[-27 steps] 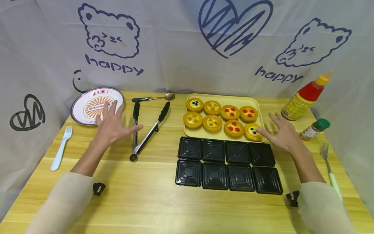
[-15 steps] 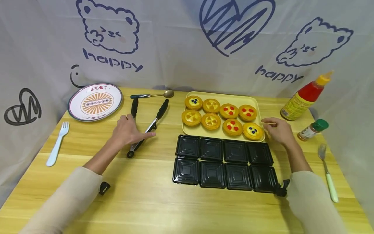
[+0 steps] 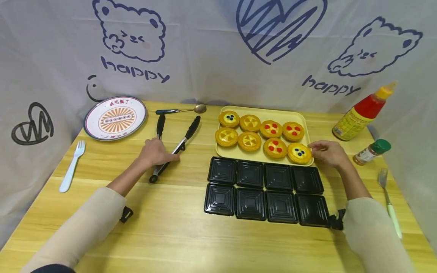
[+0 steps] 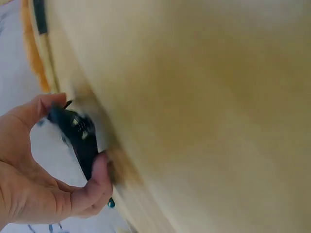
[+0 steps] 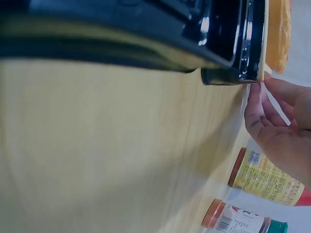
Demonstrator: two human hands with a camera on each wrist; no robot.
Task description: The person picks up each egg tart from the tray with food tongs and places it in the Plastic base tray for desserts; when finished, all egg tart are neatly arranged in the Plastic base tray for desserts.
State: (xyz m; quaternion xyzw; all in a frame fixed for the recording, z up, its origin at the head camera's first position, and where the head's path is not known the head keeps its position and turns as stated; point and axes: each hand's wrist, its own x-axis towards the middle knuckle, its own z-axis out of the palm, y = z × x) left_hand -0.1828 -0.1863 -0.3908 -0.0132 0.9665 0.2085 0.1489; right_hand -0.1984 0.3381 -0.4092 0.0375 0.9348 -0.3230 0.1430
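Note:
My left hand (image 3: 155, 152) reaches across the metal tongs (image 3: 179, 148) with black grips, thumb on one side and fingers on the other. In the left wrist view, thumb and fingers close round the dark tongs (image 4: 80, 141). At the right end of the yellow tray (image 3: 263, 111), my right hand (image 3: 330, 152) pinches the rim between thumb and fingers, as the right wrist view also shows. Several tarts (image 3: 275, 148) topped with red, blue or yellow pieces lie in the tray. Black square plastic trays (image 3: 250, 204) stand in two rows just in front of it.
A patterned plate (image 3: 117, 118), a light blue fork (image 3: 72, 167) and a spoon (image 3: 181, 110) lie at the left and back. To the right stand a red sauce bottle (image 3: 363, 112) and a green-capped jar (image 3: 371, 152). A green-handled fork (image 3: 390, 204) lies near the right edge.
My left hand has moved from over the plate, down and right, onto the tongs. My right hand has gone from spread fingers at the tray's corner to pinching its right rim.

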